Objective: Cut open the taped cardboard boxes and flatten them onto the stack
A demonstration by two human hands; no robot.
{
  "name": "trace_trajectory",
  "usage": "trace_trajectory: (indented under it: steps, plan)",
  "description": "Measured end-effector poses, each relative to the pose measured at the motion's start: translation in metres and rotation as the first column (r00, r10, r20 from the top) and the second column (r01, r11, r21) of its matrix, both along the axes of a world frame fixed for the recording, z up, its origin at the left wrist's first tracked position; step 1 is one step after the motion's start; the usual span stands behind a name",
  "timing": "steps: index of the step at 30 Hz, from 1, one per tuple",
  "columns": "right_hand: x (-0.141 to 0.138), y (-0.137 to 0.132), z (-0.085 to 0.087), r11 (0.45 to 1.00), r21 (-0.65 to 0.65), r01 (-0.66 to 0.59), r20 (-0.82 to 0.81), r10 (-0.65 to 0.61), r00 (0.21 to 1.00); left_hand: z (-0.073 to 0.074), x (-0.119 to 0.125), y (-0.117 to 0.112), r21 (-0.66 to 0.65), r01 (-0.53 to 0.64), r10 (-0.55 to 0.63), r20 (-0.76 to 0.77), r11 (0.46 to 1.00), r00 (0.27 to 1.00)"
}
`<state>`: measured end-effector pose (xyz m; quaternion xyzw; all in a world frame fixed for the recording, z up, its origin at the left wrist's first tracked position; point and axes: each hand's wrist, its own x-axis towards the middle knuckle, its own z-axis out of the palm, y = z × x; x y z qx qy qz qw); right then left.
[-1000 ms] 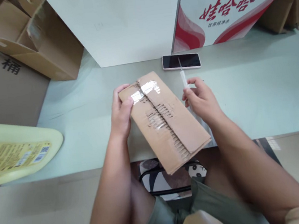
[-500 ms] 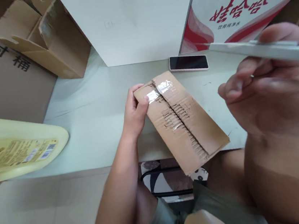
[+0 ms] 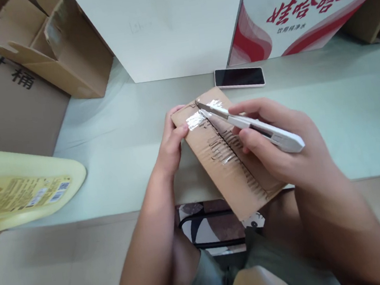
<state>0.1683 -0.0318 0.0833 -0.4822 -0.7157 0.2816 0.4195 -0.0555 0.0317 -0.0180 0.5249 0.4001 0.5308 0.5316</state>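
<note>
A flat brown cardboard box (image 3: 208, 154) lies tilted over the table's front edge, its near corner above my lap. Clear tape crosses the far end of its centre seam, and torn, ridged strips run along both sides of the seam. My left hand (image 3: 172, 137) grips the box's far left corner, thumb on top. My right hand (image 3: 279, 136) is closed around a white utility knife (image 3: 264, 128) with its blade out. The blade tip rests at the far end of the seam, by the tape; whether it has gone in I cannot tell.
A phone (image 3: 239, 77) lies behind the cardboard box. A white box (image 3: 169, 29) and a red-and-white carton (image 3: 292, 14) stand at the back. An open brown carton (image 3: 71, 55) is at the back left, and a yellow bottle (image 3: 25, 186) lies at the left.
My right hand has come down and left with the utility knife, from raised at the right to the box's taped end. My left hand keeps its hold on the box.
</note>
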Motion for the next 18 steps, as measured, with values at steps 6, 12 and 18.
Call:
trace_trajectory:
  steps: [6,12,18]
  plan:
    - [-0.0024,-0.0058,0.0029,0.999,0.051,0.016,0.030,-0.017,0.999,-0.0037,-0.0002,0.0030,-0.024,-0.002,0.003,0.033,1.000,0.999]
    - [-0.0034,-0.0017,0.0040,0.994,0.092,-0.061,0.150,0.046,0.988,-0.0015,0.0024,0.0020,-0.048,-0.028,0.029,0.010,0.998,1.000]
    - [-0.0037,-0.0048,0.0054,0.998,0.055,0.009,0.111,-0.015,0.994,0.0004,0.0031,0.0016,-0.053,-0.029,0.029,0.015,0.998,0.999]
